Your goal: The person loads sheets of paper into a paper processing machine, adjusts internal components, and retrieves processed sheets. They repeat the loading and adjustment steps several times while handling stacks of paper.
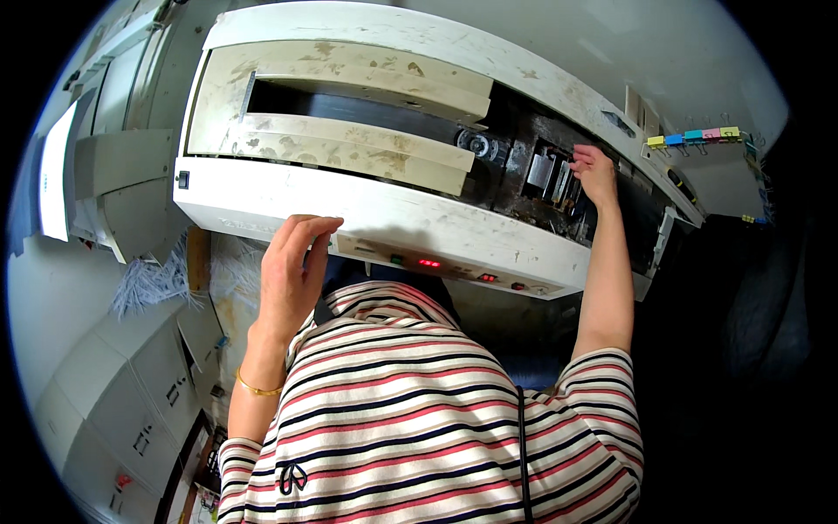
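A long white and cream machine (524,229), stained brown in places, lies across in front of me. My left hand (292,258) is at its front edge, left of the control panel. Its fingers are loosely bent, the thumb is apart from them, and it holds nothing. Over the dark, open right part of the machine is my right hand (595,175), its fingers bent and slightly apart beside shiny metal rollers (548,175). No object shows in it; whether the fingertips touch the rollers I cannot tell.
A long slot (349,109) runs through the machine's cream top, near a round dark wheel (476,142). Red displays glow on the front panel (454,269). Coloured binder clips (694,137) line a ledge at right. Shredded paper (157,279) and white cabinets (131,393) are at left.
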Tool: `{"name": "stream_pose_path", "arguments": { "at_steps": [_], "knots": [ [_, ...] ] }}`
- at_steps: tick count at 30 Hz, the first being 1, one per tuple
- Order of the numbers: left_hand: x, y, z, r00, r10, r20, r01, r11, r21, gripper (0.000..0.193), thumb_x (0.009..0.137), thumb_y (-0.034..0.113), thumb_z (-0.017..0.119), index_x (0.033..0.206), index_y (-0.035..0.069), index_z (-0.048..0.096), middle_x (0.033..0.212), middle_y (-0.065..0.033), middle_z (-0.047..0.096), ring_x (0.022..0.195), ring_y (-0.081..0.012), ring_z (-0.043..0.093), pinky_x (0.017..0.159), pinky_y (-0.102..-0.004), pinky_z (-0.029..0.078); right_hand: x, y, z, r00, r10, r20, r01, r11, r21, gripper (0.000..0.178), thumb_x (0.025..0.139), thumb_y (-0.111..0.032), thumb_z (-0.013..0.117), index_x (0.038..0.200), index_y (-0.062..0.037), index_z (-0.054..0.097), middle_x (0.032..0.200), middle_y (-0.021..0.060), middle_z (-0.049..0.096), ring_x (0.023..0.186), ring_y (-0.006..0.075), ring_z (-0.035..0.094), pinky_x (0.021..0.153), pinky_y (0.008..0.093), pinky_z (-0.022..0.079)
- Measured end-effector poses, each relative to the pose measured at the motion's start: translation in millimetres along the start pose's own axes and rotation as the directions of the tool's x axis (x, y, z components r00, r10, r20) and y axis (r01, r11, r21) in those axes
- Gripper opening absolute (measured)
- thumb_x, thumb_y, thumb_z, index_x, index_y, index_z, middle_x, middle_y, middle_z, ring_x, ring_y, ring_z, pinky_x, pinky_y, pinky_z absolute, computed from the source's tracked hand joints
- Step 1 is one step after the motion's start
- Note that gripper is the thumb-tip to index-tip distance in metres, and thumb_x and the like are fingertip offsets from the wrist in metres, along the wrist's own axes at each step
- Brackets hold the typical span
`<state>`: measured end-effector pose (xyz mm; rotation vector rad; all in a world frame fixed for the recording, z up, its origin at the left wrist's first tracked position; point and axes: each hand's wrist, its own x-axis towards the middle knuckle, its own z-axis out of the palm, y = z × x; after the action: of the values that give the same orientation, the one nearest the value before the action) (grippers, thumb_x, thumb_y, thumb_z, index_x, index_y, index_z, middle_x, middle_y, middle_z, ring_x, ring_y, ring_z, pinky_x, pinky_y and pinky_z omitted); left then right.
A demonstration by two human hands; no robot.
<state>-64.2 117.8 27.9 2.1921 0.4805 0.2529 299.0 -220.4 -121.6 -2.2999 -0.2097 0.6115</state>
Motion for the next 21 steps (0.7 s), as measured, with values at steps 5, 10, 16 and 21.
{"name": "stream_pose_path", "arguments": {
  "at_steps": [5,10,16,21],
  "knots": [
    [-4,-3,-7,0.999,-0.032,0.019,0.032,0.999,0.000,0.014,0.078,-0.006,0.064,0.088,0.003,0.061,0.083,-0.0083,0.059,0.073,-0.0211,0.061,0.061,-0.0287,0.047,-56,-34,-16,0.946,0.067,-0.318,-0.065,0.998,0.015,0.016,0.083,-0.015,0.068,0.092,-0.0023,0.064,0.072,0.0062,0.065,0.059,0.0112,0.059,0.053,0.0262,0.050],
    [8,-15,-13,0.976,-0.023,0.215,0.021,1.000,0.011,0.020,0.076,0.010,0.074,0.077,0.003,0.055,0.070,-0.0067,0.059,0.058,-0.0178,0.057,0.052,-0.0273,0.045,-161,8,-35,0.606,-0.101,-0.789,-0.059,0.984,-0.171,0.037,0.088,-0.035,0.063,0.073,-0.0010,0.059,0.057,0.0074,0.053,0.049,0.0149,0.048,0.047,0.0324,0.038],
    [27,-27,-16,0.824,0.152,0.546,-0.134,0.988,-0.073,0.036,0.090,0.027,0.061,0.065,0.002,0.055,0.051,-0.0124,0.050,0.042,-0.0290,0.044,0.044,-0.0337,0.039,-363,40,75,0.188,0.502,-0.845,-0.227,0.859,0.459,0.047,0.093,-0.043,0.053,0.070,-0.0011,0.058,0.048,0.0035,0.045,0.040,0.0122,0.040,0.040,0.0296,0.031],
    [9,-59,-17,0.558,0.334,0.760,-0.212,0.942,-0.259,0.032,0.091,0.019,0.061,0.067,-0.001,0.054,0.053,-0.0151,0.039,0.044,-0.0285,0.035,0.043,-0.0331,0.033,-537,63,324,0.059,0.723,-0.688,-0.553,0.598,0.580,0.038,0.095,-0.037,0.047,0.087,-0.0013,0.060,0.074,0.0088,0.058,0.061,0.0202,0.061,0.049,0.0336,0.048]
  ]
}}
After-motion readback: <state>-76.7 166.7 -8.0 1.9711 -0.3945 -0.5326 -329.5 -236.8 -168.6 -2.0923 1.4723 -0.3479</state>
